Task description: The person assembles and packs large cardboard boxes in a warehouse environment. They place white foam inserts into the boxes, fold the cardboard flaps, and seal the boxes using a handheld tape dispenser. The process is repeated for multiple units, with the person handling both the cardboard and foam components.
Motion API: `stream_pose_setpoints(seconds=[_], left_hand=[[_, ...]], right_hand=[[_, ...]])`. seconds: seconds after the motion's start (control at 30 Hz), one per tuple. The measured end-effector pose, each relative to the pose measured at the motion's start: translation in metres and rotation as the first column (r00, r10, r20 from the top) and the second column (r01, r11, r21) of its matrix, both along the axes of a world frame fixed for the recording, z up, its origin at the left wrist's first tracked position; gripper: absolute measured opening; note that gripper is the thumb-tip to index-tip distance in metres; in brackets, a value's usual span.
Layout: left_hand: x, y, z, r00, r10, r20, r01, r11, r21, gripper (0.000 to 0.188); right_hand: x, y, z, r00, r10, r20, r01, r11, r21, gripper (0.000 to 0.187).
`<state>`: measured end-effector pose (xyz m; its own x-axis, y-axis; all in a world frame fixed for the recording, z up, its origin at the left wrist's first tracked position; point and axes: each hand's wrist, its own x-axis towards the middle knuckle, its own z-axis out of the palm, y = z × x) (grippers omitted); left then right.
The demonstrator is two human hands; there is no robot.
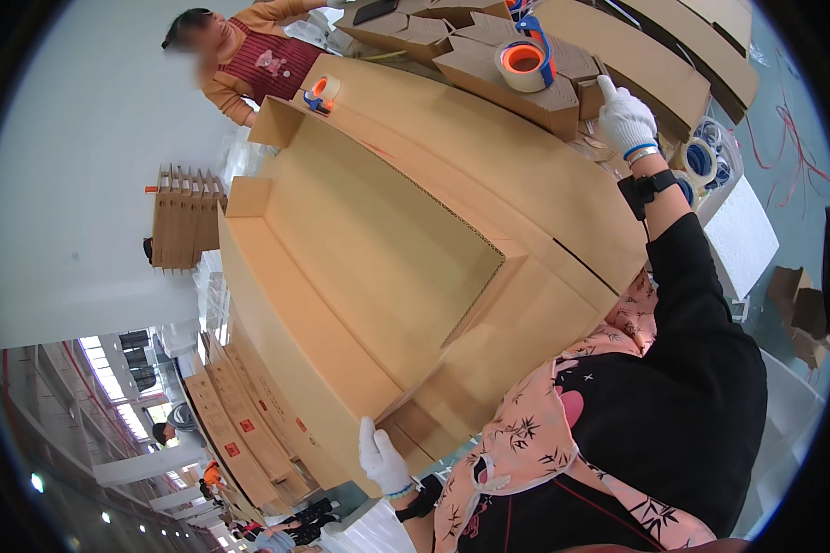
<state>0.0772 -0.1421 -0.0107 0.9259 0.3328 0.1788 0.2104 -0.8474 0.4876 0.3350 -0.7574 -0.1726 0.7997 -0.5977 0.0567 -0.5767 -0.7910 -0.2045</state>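
A long, open cardboard box (pixel 314 313) with raised side flaps lies in front of me, its inside bare. My left hand (pixel 384 463), in a white glove, rests at the box's near left corner, fingers stretched out along the cardboard. My right hand (pixel 628 122), also gloved in white, reaches to the far right beside folded cardboard pieces (pixel 563 109). Its index finger is stretched out near their edge, and nothing shows in its grasp. On those pieces sits a blue-and-orange tape dispenser (pixel 526 64). A second tape dispenser (pixel 323 92) stands at the box's far edge.
Across the box stands a person in a red apron (pixel 272 57). Tape rolls (pixel 701 161) lie in a clear bag at right, above a white foam block (pixel 742 235). Stacked cartons (pixel 240 424) are at lower left, folded cardboard (pixel 184 221) at left. Red strapping (pixel 788 138) lies on the floor.
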Motion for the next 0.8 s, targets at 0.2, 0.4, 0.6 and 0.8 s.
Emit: stream_pose_setpoints(seconds=[0.2,0.4,0.6,0.8], left_hand=[[-0.016,0.014,-0.009,0.994,0.080,-0.076,-0.071,0.991,0.112,0.040],[-0.012,0.024,-0.008,0.961,0.132,-0.242,-0.051,0.948,0.315,0.055],[-0.013,0.032,-0.014,0.944,0.223,-0.244,-0.110,0.909,0.402,0.063],[-0.003,0.064,-0.015,0.886,0.378,-0.267,-0.187,0.820,0.541,0.078]], right_hand=[[-0.009,0.004,0.011,0.998,0.064,-0.001,-0.061,0.930,-0.363,0.033],[-0.050,0.026,0.065,0.955,0.230,0.187,-0.189,0.958,-0.214,0.026],[-0.087,0.098,0.086,0.635,0.131,0.762,-0.341,0.932,0.124,0.025],[-0.059,0.192,0.026,0.905,0.184,0.384,-0.425,0.374,0.824,0.040]])
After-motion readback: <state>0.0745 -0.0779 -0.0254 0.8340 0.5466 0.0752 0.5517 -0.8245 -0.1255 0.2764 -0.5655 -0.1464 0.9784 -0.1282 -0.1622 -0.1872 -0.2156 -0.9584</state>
